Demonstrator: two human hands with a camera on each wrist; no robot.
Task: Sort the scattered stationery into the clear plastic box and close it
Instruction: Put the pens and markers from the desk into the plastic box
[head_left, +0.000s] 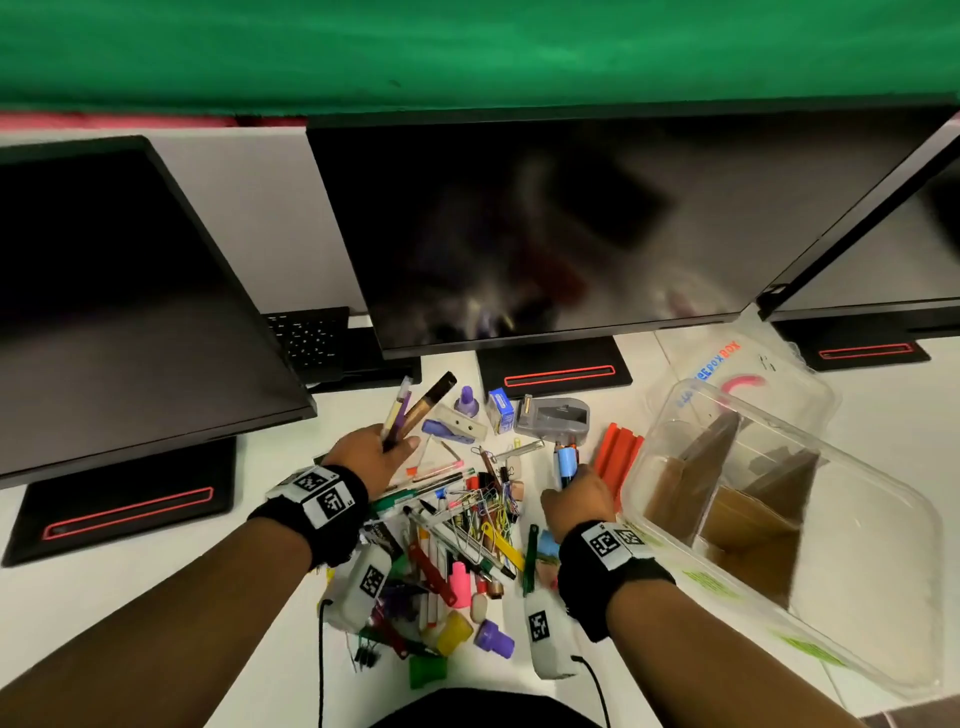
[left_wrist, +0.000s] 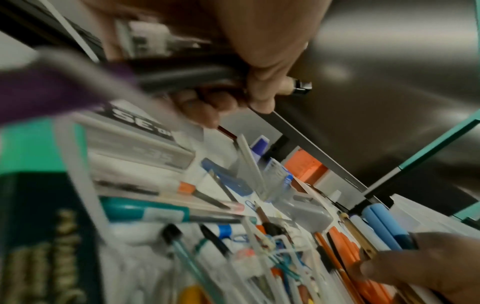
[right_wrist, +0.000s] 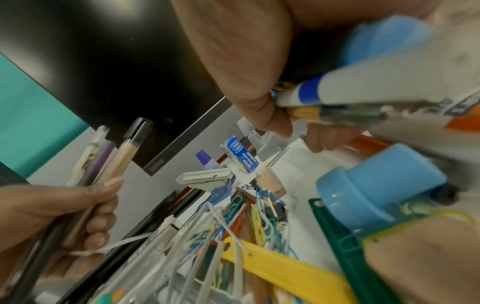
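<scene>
Early stage: the box (head_left: 779, 499) lies open, holding only dividers, at the surface's right edge. The left hand (head_left: 371, 457) grips pens (head_left: 415, 410), the right hand (head_left: 574, 501) markers (head_left: 566, 460); the pile (head_left: 457, 530) remains unsorted.

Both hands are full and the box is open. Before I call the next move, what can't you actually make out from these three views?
- Exact count of pens in the left hand: the fingers cover the bundle in the head view; motion blur in the left wrist view.
- What the right hand holds besides the blue marker: blurred in the right wrist view.
- Clear plastic box lid print: partly unreadable.
</scene>
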